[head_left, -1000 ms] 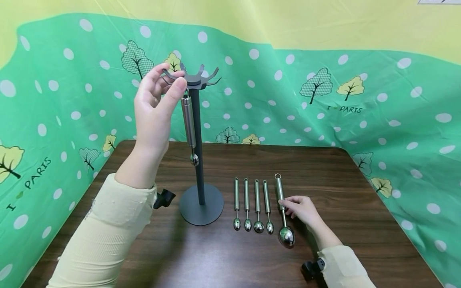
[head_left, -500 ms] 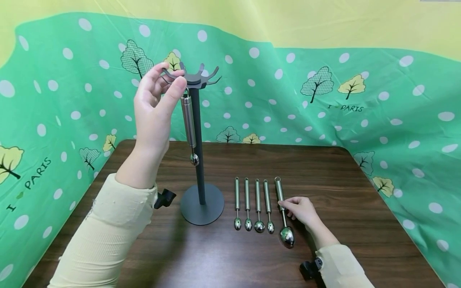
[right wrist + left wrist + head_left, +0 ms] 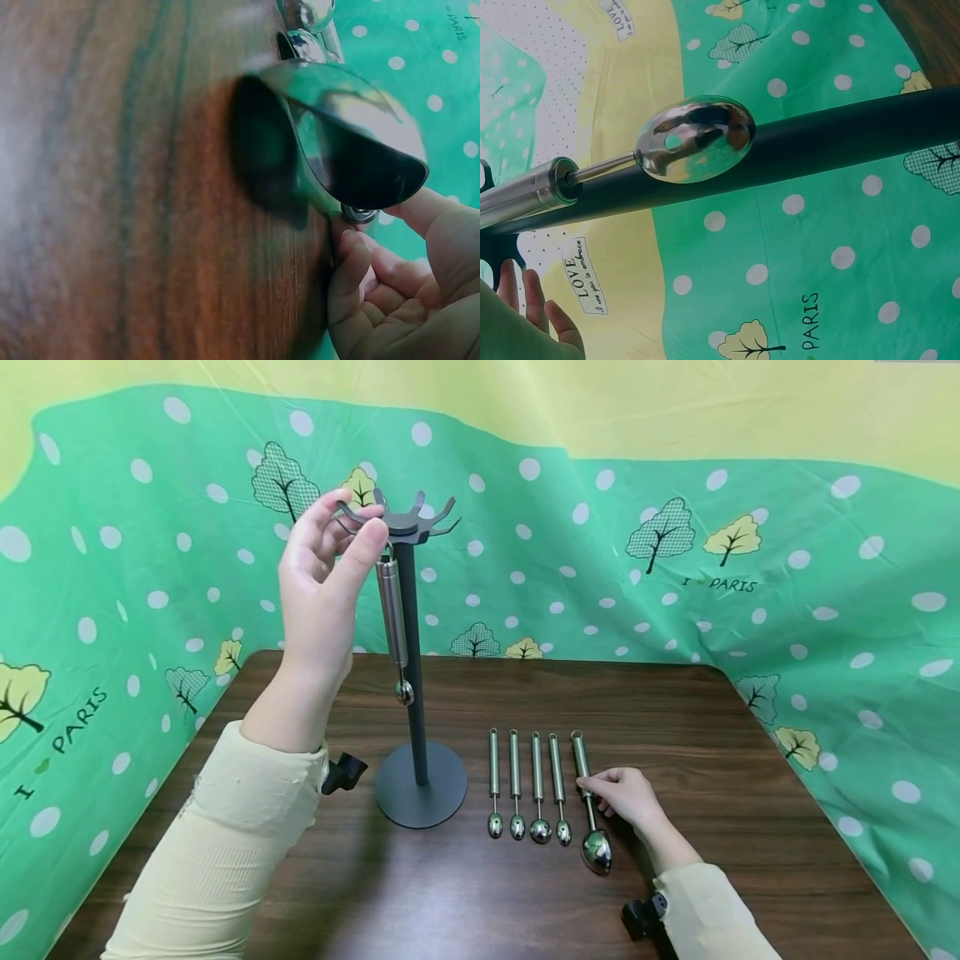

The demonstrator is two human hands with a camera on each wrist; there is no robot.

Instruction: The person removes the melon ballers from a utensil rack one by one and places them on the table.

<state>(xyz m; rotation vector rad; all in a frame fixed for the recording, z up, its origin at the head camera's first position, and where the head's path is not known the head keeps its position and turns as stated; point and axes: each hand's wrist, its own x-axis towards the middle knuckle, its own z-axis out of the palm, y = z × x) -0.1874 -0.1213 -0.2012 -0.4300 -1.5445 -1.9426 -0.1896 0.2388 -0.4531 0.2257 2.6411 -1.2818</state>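
In the head view my left hand (image 3: 322,568) pinches a hook at the left of the dark grey hanging stand (image 3: 414,710), thumb in front. From the stand, close to that thumb, a metal melon baller (image 3: 392,618) hangs by its ring, bowl down. Its bowl (image 3: 696,139) shows a small hole in the left wrist view. My right hand (image 3: 630,797) pinches the lower handle of a large metal scoop (image 3: 597,852) at the table's right. In the right wrist view the scoop's bowl (image 3: 360,142) hides part of the grip.
Several smaller melon ballers (image 3: 537,768) lie side by side left of the large scoop, rings toward the back. The stand's round base (image 3: 422,806) rests on the brown wooden table (image 3: 465,902). A green patterned cloth (image 3: 570,560) surrounds the table's back and sides.
The large scoop has shifted slightly left, toward the row, with its ring end a little nearer. My right hand has moved with it. The left hand stays at the stand.
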